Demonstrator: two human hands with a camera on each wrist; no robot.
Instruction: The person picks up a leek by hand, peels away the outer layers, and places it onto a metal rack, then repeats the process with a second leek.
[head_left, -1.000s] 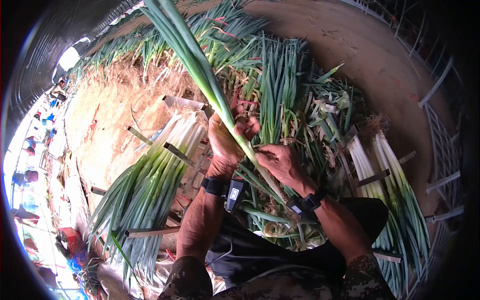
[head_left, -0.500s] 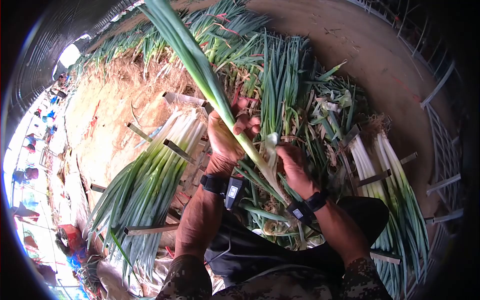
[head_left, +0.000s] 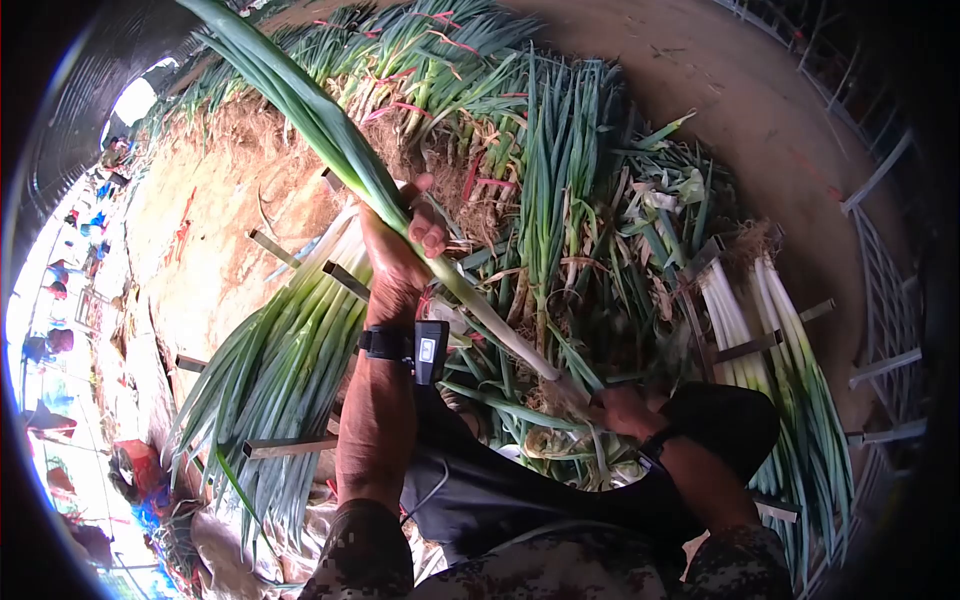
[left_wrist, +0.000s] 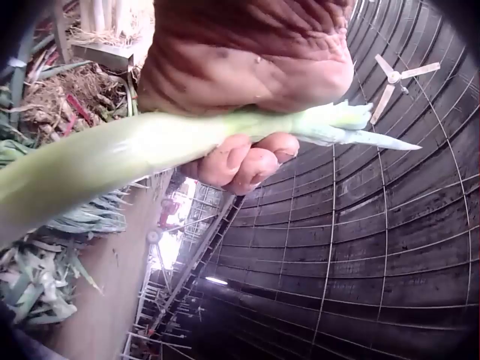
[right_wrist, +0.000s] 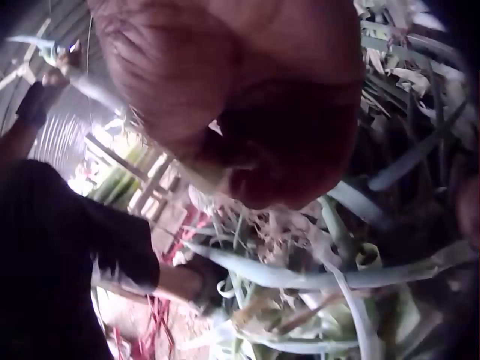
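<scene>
A long green onion (head_left: 480, 310) slants across the head view, leaves at upper left and pale root end at lower right. My left hand (head_left: 393, 255) grips it around the upper part of its white shank, and the left wrist view shows curled fingers (left_wrist: 251, 169) below the stalk. Beside the root end, my right hand (head_left: 625, 412) is curled low over the heap. In the right wrist view a strip of pale outer skin (right_wrist: 204, 176) shows at its bent fingers, which are mostly in shadow.
White-shanked green onions (head_left: 310, 330) lie in a metal rack on the left, with another bundle (head_left: 735, 320) in a rack on the right. Unpeeled green onions (head_left: 565, 150) are piled ahead. Peelings and leaves (head_left: 560, 440) cover the ground between the knees.
My right hand has drawn down and right from the shank, where it held a peeled pale layer, toward the root end. My left hand has shifted left with the green onion.
</scene>
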